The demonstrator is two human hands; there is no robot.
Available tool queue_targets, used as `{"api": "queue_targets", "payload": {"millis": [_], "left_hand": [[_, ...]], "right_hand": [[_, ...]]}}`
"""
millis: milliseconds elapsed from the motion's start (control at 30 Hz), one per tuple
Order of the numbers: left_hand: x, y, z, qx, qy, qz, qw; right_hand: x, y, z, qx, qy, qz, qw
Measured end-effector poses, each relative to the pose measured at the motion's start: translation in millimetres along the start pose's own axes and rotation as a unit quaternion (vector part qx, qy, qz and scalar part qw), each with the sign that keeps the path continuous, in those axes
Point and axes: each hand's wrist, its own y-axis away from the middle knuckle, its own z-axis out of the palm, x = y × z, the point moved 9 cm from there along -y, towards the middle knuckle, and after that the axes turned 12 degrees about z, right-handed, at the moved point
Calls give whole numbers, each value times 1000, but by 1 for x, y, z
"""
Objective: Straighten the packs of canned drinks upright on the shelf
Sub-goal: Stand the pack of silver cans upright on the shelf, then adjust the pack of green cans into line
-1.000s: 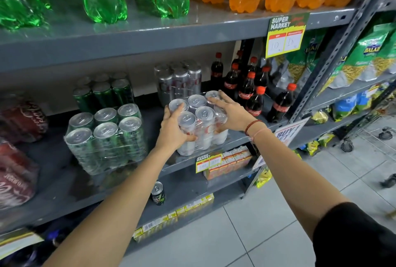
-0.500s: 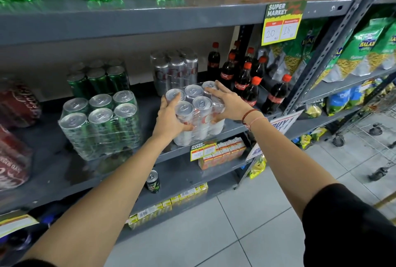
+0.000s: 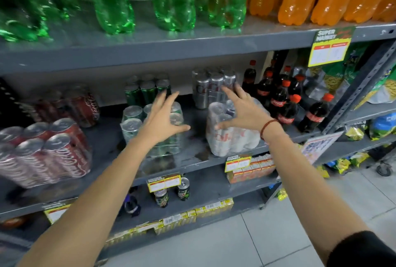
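Silver pack of cans (image 3: 232, 138) stands upright near the shelf (image 3: 192, 159) edge. Our left hand (image 3: 162, 120) and right hand (image 3: 242, 114) are open, holding nothing. Next we should grab both sides firmly.

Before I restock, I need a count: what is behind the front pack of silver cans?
Another silver can pack stands upright behind the front pack. The right hand covers its lower right, and anything farther back is hidden.
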Motion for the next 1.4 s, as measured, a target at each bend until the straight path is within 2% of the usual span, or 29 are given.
{"api": "queue_targets", "payload": {"millis": [67,200,300,400,633,1400], "left_hand": [[-23,9,-23,-11,-44,-5,999],[-68,23,-31,-112,-131,-35,984],[-88,30,-17,-183,-168,-38,968],[-97,36,-2,-215,-162,-27,963],[-96,44,3,-143,-171,-5,975],[-68,86,2,-145,-181,-30,972]], "right_hand": [[-45,-6,19,-26,-10,-40,999],[-112,-22,83,-105,37,-95,989],[-134,-31,113,-105,84,-105,985],[-138,-35,132,-92,114,-101,984],[-134,-30,135,-35,98,-91,990],[-129,8,128,-66,76,-83,991]]}}
